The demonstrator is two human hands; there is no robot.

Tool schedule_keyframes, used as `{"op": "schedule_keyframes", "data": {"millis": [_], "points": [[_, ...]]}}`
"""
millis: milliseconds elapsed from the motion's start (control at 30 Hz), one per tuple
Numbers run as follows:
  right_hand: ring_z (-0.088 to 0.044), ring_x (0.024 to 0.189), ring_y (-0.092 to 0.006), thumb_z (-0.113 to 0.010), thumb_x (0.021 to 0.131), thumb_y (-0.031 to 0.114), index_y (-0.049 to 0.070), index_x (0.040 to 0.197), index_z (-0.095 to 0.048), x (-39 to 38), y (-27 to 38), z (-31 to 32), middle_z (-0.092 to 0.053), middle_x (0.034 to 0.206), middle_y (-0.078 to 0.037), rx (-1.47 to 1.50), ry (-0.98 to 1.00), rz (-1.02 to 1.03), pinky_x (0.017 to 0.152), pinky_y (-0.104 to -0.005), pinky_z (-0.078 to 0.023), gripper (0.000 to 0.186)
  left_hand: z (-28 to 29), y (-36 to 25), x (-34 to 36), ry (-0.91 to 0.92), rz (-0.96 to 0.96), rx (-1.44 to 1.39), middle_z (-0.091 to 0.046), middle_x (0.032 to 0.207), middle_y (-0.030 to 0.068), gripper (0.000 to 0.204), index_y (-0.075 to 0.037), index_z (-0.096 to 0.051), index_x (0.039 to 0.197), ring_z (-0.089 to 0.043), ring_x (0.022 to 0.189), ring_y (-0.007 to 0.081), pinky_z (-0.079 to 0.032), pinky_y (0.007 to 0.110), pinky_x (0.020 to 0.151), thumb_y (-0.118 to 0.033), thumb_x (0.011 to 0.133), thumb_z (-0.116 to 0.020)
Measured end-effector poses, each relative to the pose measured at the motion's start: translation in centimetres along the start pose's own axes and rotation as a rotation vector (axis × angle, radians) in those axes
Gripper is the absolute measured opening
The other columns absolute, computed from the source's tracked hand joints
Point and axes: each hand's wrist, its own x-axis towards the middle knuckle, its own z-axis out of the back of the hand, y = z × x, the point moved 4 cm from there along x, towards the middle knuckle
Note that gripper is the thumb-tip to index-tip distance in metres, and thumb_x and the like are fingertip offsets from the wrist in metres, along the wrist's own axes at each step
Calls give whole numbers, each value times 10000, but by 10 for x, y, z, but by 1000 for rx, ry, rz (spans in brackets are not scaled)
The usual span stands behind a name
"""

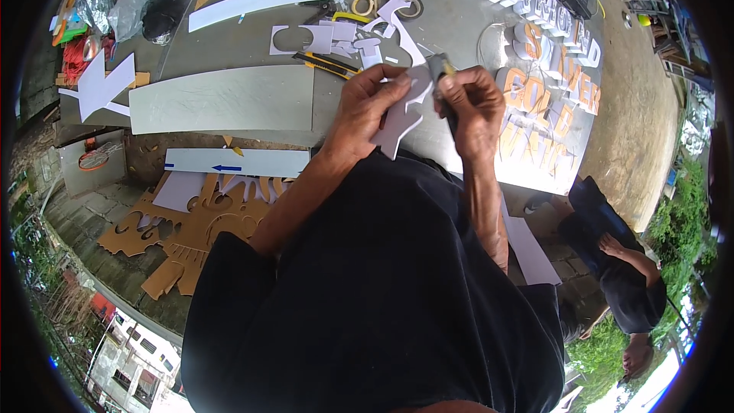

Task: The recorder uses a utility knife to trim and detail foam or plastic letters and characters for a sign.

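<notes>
"Where's the white cut-out (397,127)?"
"Over the worktop's (229,50) near edge, pinched in the left hand (362,109)."
"And the right hand (475,113)?"
"Clasped around a dark object (438,69), just beside it."

Left hand (361,111) holds white cutout (397,128); right hand (475,111) grips dark tool (437,69), kind unclear. From hands: cutter (329,66) at 10 o'clock, tape (418,8) at 12, white letters (524,1) at 2, orange letters (518,86) at 3, person (633,291) at 4, cardboard (187,233) at 8.

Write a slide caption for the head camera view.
Left hand holds a curved white cutout; right hand grips a dark object beside it, at a cluttered grey worktable.
</notes>
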Motion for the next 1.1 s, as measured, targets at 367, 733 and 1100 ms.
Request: {"op": "schedule_keyframes", "data": {"millis": [367,733,1100], "points": [[-549,542,-96,-727,917,211,30,829,-584,-2,-2,-1,-621,661,-65,20,50,-15,482,-236,-422,247,0,-2,6,25,-50,69,-676,846,35,201,11,-655,1073,-603,700,36,-495,183,600,-155,961,-657],[-542,534,-73,-758,892,241,37,774,-579,-17,-1,-5,-603,637,-26,-228,31,-66,479,-217,-413,296,5,-4,10,-59,-161,235,-634,728,-5,235,-6,-658,1084,-512,569,9,-381,183,462,-191,943,-689],[-527,550,-64,-756,894,247,30,777,-593,-10,0,1,-595,619,-13,-236,-28,-25,502,-235,-411,296,-2,-15,4,-65,-215,490,-613,673,-8,234,-2,-654,1088,-460,510,9,-340,195,419,-194,954,-670]]}}
